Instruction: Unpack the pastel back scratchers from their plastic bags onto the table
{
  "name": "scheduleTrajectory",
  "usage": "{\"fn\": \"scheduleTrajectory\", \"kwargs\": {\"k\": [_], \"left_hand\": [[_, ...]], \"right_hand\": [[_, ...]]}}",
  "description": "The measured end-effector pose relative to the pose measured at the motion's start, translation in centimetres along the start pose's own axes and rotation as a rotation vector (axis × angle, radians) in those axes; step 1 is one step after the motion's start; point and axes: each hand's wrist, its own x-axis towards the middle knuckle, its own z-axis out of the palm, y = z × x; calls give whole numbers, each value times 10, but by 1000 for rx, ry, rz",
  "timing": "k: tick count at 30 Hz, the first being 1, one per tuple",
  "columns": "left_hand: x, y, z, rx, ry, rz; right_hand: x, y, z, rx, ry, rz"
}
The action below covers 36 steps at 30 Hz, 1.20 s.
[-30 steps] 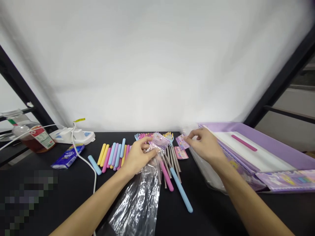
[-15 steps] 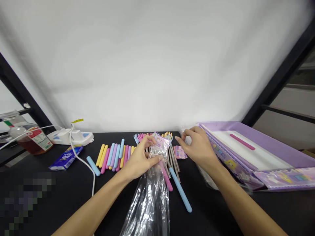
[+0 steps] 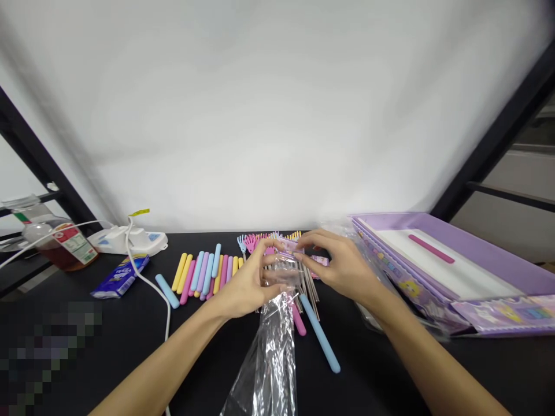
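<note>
My left hand (image 3: 243, 286) grips a long clear plastic bag (image 3: 273, 358) near its top, thumb below and fingers above. The bag's crinkled body trails down towards me over the black table. At the bag's upper end is a purple printed card (image 3: 286, 246). My right hand (image 3: 338, 266) pinches the bag's top edge by the card. Behind the hands lie back scratchers with small coloured claw heads (image 3: 251, 242) and thin metal rods (image 3: 309, 286). A blue handle (image 3: 321, 335) and a pink handle (image 3: 299, 321) stick out towards me, the pink one partly behind the bag.
Several pastel handles (image 3: 203, 274) lie in a row at left, with a loose blue handle (image 3: 167, 290) beside a white cable (image 3: 150, 280). A blue packet (image 3: 120, 278), power strip (image 3: 151, 242) and bottle (image 3: 65, 248) stand further left. An open purple box (image 3: 511, 263) is at right.
My right hand has moved left from beside the box to the top of the bag. My left hand stays on the bag, its fingers slightly shifted.
</note>
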Motion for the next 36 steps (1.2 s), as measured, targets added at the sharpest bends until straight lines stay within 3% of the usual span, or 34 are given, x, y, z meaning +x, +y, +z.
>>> {"fn": "scheduleTrajectory", "kwargs": {"k": [6, 10, 13, 17, 23, 26, 28, 30, 33, 36], "left_hand": [[-2, 3, 2, 14, -4, -38], [-2, 2, 3, 49, 26, -29], [-3, 1, 4, 92, 28, -36], [-4, 1, 6, 134, 34, -43], [-4, -3, 4, 175, 52, -21], [0, -5, 0, 160, 89, -39], [4, -5, -3, 159, 177, -58], [7, -6, -6, 158, 271, -64], [9, -4, -6, 141, 342, -62], [8, -3, -5, 136, 386, -62]], "right_hand": [[-4, 2, -4, -194, 24, -25], [-5, 5, -6, -338, -1, -161], [-5, 6, -5, -299, 46, -236], [-4, 1, -4, -117, 84, -87], [-1, -1, -9, 201, -84, 139], [1, 9, -16, 303, 74, 315], [2, 18, -19, 200, 236, 491], [1, 26, -17, -39, 271, 594], [-3, 32, -2, -413, 192, 552], [-10, 37, 14, -640, 119, 497]]}}
